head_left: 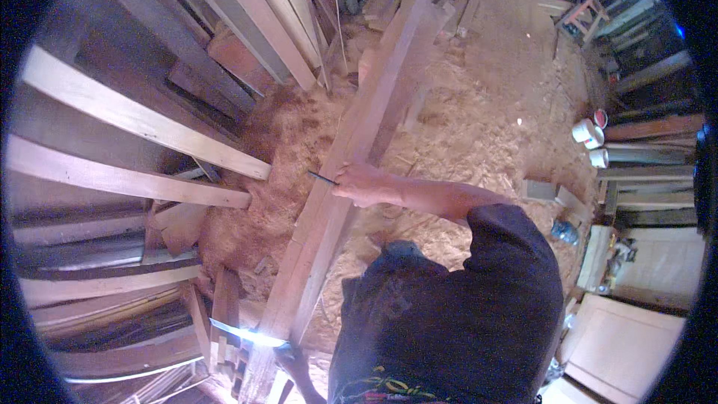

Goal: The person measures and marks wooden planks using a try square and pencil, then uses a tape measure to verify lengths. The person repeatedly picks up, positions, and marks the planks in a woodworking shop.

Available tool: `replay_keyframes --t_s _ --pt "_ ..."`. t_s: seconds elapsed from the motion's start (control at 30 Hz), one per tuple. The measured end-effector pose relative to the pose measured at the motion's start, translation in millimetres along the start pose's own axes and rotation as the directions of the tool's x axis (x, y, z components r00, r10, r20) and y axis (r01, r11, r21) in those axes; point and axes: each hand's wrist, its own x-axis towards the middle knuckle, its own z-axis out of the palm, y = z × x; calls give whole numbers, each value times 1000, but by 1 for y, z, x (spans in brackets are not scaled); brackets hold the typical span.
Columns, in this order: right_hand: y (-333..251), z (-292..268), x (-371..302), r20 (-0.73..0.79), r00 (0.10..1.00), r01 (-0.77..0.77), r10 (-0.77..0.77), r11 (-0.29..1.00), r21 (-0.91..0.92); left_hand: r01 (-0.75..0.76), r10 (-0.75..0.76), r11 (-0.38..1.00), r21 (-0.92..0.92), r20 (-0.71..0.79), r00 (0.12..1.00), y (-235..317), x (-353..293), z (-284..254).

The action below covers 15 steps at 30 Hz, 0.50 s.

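A long wooden beam [301,258] runs from the lower left up to the top middle. On its middle rests my right hand [361,185], closed around a thin dark pencil [322,178] that points left across the wood. Near the beam's lower end is my left hand [292,359], dim and partly hidden. It is at the right end of a flat, shiny metal blade [243,334], which lies across the beam and is washed out by glare. The left fingers look closed on that end.
Several pale planks [149,121] jut in from the left, with more timber stacked behind. Shavings cover the floor [479,112]. White buckets [588,132], a blue plastic bottle [565,233], short wood blocks [540,191] and a pale panel [624,344] lie to the right.
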Motion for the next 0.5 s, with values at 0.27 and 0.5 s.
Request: replay_keyframes --t_s 0.27,0.5 --pt "3 -11 -29 27 1000 -4 2 998 66 75 -77 997 36 64 995 4 -13 -1" --pt "16 -17 -54 -31 974 -218 223 968 123 31 -36 999 34 161 986 -10 -14 30"
